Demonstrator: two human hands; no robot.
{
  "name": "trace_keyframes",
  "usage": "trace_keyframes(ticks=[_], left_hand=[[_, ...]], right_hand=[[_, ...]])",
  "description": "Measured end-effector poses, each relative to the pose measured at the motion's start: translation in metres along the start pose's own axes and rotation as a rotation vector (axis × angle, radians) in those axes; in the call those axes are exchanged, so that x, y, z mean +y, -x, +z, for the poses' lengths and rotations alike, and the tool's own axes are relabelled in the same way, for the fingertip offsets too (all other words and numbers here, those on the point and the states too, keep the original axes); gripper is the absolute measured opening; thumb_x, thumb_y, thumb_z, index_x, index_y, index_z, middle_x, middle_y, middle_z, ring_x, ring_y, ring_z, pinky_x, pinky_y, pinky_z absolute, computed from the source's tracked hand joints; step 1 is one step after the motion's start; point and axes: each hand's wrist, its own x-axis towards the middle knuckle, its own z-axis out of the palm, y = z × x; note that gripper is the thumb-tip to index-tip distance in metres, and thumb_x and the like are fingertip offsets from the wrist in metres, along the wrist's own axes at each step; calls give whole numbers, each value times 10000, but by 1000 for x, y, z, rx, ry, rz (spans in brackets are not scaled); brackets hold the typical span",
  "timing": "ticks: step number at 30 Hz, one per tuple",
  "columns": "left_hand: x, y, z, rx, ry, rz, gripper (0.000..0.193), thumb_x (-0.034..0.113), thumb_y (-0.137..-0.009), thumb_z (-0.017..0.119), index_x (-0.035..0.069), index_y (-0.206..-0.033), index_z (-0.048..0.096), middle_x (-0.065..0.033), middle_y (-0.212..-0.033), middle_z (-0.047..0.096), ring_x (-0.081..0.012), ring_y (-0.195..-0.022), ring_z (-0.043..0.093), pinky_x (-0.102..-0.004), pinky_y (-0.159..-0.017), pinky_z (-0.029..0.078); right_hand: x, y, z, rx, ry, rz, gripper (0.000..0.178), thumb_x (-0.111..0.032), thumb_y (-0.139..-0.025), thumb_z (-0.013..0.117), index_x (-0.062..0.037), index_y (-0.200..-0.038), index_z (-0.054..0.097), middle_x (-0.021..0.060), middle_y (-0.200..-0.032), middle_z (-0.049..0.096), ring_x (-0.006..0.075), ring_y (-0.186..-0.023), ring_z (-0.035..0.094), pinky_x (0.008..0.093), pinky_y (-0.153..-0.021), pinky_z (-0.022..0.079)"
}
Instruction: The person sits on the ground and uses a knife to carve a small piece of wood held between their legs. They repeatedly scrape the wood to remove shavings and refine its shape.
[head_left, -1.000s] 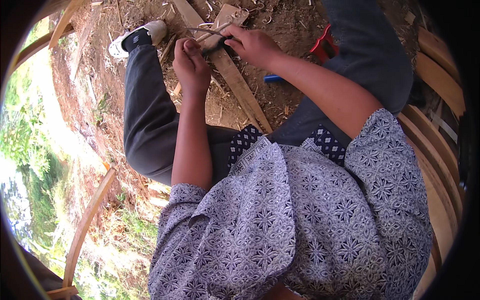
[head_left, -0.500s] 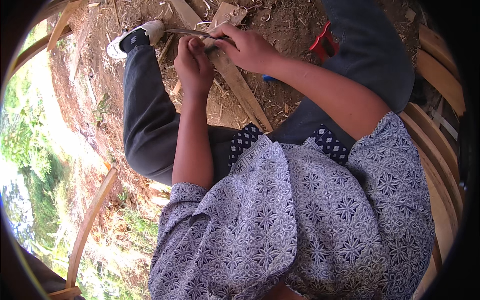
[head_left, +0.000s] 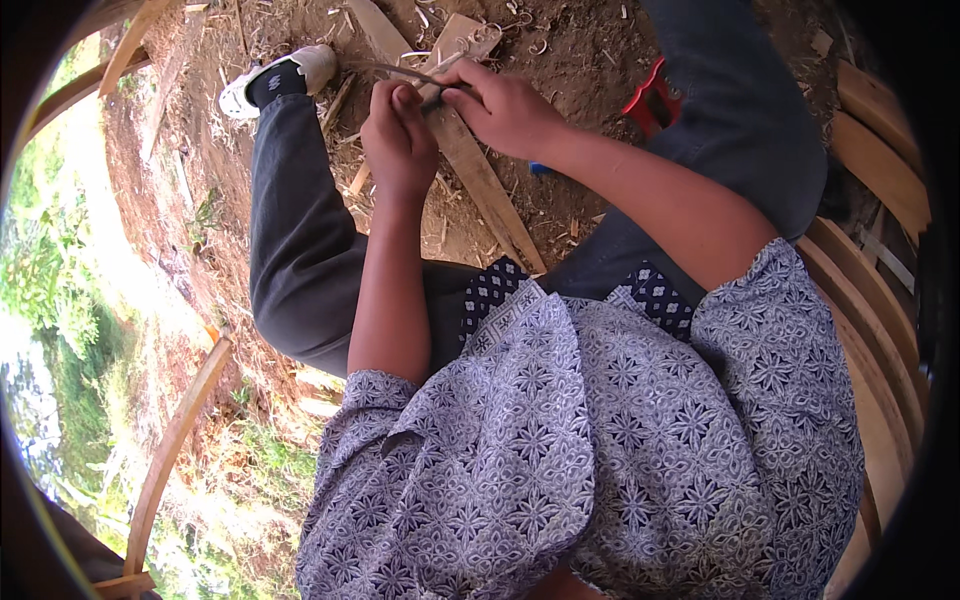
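My right hand [head_left: 512, 112] is closed, thumb and fingers pinching one end of a thin, dark, slightly curved strip [head_left: 398, 70]. The strip reaches left past my left hand, its far end blurred; whether it is a blade or a sliver of wood I cannot tell. My left hand [head_left: 402, 140] is curled into a fist beside it, knuckles up. A short dark piece [head_left: 432, 101] shows between the two hands, mostly covered by the fingers. Under them a flat wooden board [head_left: 485, 185] lies slantwise on the ground.
Another board [head_left: 380, 30] crosses at the top among scattered wood shavings on brown soil. A red-handled object [head_left: 655, 100] lies by my right knee, with a small blue object [head_left: 540, 168] nearer. Curved wooden pieces [head_left: 880, 140] stand along the right; another curved piece [head_left: 175, 450] rises at the left.
Both hands have shifted slightly right and down, still close together. The strip's left end has moved right and now looks blurred.
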Motion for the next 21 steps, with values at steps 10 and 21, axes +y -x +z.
trace_keyframes(ticks=[10,21], left_hand=[[14,-4,-4,-15,3,-77,271,156,-1122,454,96,-1303,647,-65,-716,566,-137,-652,557,-301,-632,463],[13,-4,-12,-68,3,-54,305,58,-1054,539,148,-1330,631,-238,-917,708,-434,-844,721,-466,-709,554]], right_hand=[[13,-9,-10,-79,66,57,288,-314,-1045,609,-142,-1275,623,194,-986,746,411,-934,730,514,-774,565],[45,-15,-6,-69,184,176,280,-293,-1054,577,-122,-1274,608,217,-983,727,450,-955,707,532,-804,551]])
